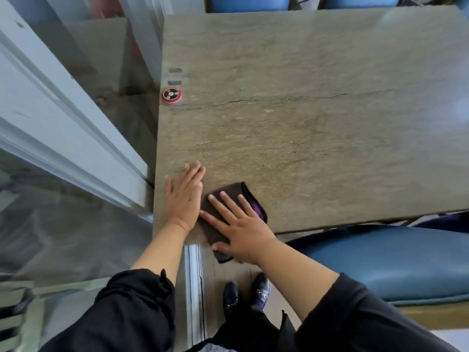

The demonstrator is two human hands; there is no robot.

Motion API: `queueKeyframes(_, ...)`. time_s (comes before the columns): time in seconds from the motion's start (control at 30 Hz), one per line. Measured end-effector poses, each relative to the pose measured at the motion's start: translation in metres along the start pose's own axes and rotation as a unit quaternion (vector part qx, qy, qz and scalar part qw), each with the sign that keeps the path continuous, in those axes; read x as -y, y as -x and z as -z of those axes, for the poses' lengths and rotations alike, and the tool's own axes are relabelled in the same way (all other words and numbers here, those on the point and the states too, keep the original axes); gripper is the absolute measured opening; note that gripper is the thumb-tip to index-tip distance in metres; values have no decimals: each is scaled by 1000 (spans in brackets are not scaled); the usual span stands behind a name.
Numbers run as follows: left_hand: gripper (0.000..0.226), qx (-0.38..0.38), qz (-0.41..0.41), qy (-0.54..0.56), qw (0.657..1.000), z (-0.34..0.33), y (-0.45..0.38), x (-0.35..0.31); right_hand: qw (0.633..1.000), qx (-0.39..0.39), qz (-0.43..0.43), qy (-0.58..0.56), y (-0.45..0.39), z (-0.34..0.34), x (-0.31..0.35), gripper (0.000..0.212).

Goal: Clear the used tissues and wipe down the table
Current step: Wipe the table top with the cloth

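- The right hand (243,232) presses a dark cloth (228,212) flat at the table (317,123) edge, fingers spread straight.
- The left hand (184,196) rests beside it, fingers straight, holding nothing.

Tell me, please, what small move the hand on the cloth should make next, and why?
Probably slide the dark brown cloth forward, away from the near edge. The right hand lies flat on it at the near left corner of the stone-look table, part of the cloth overhangs that edge, and most of the tabletop lies beyond it. The left hand rests flat beside it. No tissues are in view.
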State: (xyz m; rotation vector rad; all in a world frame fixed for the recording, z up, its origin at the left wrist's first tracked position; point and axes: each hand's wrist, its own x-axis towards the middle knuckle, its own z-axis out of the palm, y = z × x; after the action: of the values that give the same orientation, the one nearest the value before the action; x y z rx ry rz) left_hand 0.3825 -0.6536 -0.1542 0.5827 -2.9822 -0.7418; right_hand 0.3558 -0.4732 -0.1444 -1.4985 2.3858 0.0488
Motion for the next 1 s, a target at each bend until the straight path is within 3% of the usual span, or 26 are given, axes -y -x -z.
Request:
queueKeyframes(0.1,54,-14,43,-30,999,-4,2,-14,998,26,-58,3,27,6,-45,73)
queueKeyframes(0.17,53,-25,46,-31,998,-13,1,-30,983,43,-175,-35,43,12,-75,72)
queueKeyframes(0.27,52,-17,-12,-5,1000,-29,-2,-57,937,59,-329,-105,49,17,-89,71)
queueKeyframes(0.33,54,-32,-7,17,999,-36,-5,-68,941,57,-319,-103,41,18,-72,72)
queueKeyframes(0.43,56,-69,-4,49,996,-39,-14,-75,975,59,-202,-69,35,16,-47,72)
queueKeyframes(0.53,55,-75,-40,71,994,-45,-27,-89,984,71,-152,-54,37,19,-65,73)
queueKeyframes(0.6,58,-48,-43,45,997,-49,-35,-104,981,67,-173,-61,37,21,-86,72)
queueKeyframes(0.7,52,8,-17,-81,996,-59,-38,-120,967,61,-233,-80,41,24,-122,72)
queueKeyframes(0.87,56,31,-19,-130,991,-62,-36,-121,903,63,-390,-168,59,26,-159,74)
queueKeyframes(1.0,54,43,-18,-119,992,-59,-39,-122,930,85,-315,-169,45,30,-120,76)
